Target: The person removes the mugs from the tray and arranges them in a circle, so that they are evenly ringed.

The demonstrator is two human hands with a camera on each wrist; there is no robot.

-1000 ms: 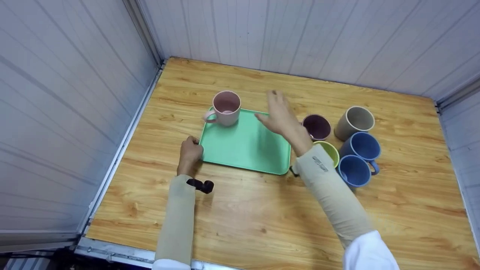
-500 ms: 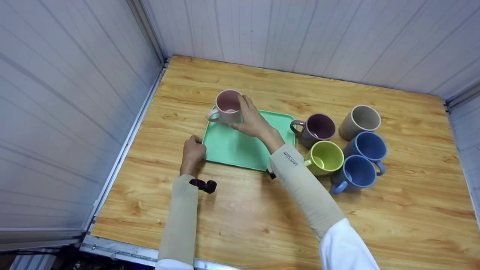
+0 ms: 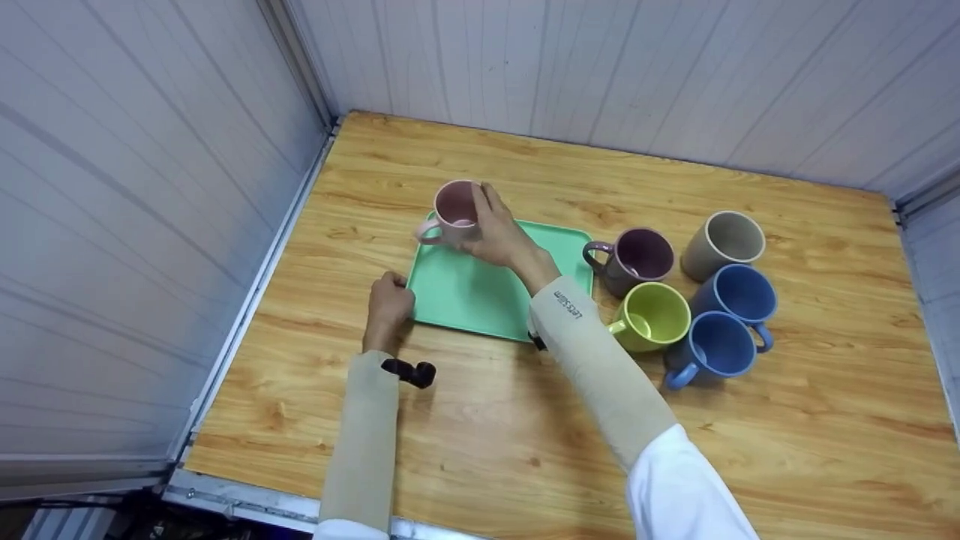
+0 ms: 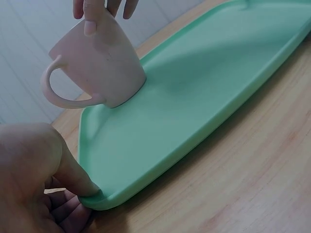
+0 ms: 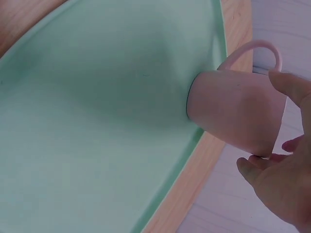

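Note:
In the head view a pink mug (image 3: 452, 205) stands on the far left corner of a green tray (image 3: 469, 294), its handle pointing left. My right hand (image 3: 499, 231) grips this mug at its rim from the right side. The left wrist view shows the mug (image 4: 104, 65) with its base on the tray and fingertips of the right hand over the rim. At the near left corner of the tray, my left hand (image 3: 390, 304) pinches the edge, thumb on top. From the right wrist view, the mug (image 5: 238, 109) sits near the tray's raised border.
Right of the tray stand a purple mug (image 3: 637, 259), a yellow-green mug (image 3: 652, 319), a grey mug (image 3: 720, 244) and two blue mugs (image 3: 739, 292), close together. White panels (image 3: 600, 67) enclose the wooden table (image 3: 480, 420) at the back and sides.
My right hand has moved left from over the tray to the pink mug and taken hold of its rim. My left hand stays on the tray's corner.

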